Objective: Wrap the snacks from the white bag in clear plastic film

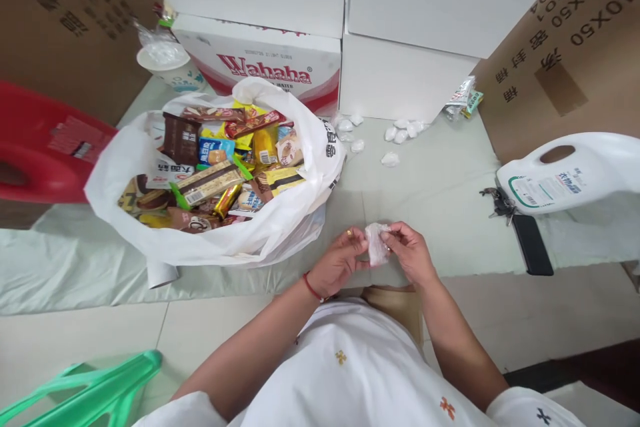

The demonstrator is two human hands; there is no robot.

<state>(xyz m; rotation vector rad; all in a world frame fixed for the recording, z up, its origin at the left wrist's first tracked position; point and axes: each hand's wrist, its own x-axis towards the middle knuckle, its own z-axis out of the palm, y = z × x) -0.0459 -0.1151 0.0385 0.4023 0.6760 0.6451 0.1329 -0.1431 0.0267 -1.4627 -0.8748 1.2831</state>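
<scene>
A small crumpled piece of clear plastic [377, 244] is held between my two hands, near the table's front edge. My left hand [344, 259] pinches its left side, and a red band circles that wrist. On its right side, the thumb and fingers of my right hand [407, 250] are closed on it. Beyond the hands, several small white packets [401, 131] lie on the pale green tablecloth [425, 193], with one [391, 159] apart from the others. To the left stands a white plastic bag [280, 233], open at the top and full of wrapped snacks [215, 183].
White boxes [410, 73] and a Wahaha carton [265, 63] line the back. At the left are a red jug [60, 147] and a paper cup [173, 70]. A white jug [575, 173], keys [497, 203] and a black phone [533, 245] are at the right.
</scene>
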